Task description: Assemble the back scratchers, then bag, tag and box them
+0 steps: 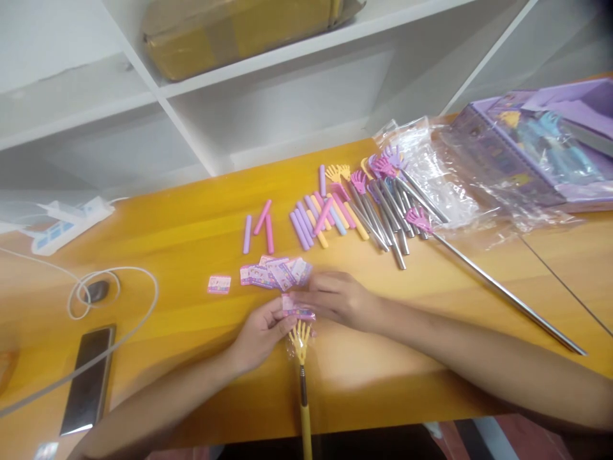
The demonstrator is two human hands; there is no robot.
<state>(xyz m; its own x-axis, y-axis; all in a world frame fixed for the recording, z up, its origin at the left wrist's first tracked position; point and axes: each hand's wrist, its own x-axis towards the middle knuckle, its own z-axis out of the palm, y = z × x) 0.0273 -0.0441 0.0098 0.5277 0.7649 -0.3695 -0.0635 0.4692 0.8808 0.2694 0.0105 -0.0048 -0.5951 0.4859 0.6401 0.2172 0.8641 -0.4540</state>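
A yellow back scratcher with a metal neck and yellow handle points toward me, its claw inside a clear plastic sleeve. At the claw end, my left hand pinches the mouth of this sleeve together with a small pink and purple card. My right hand reaches in from the right, its fingers closed on the card's upper edge; motion blurs the fingertips. Just beyond both hands lies a pile of similar printed cards. One single card lies to the left of it.
Behind the cards are loose coloured handle tubes and a heap of metal-rod back scratchers. Clear plastic bags and a purple box occupy the right. At left are a phone, a cable and a power strip.
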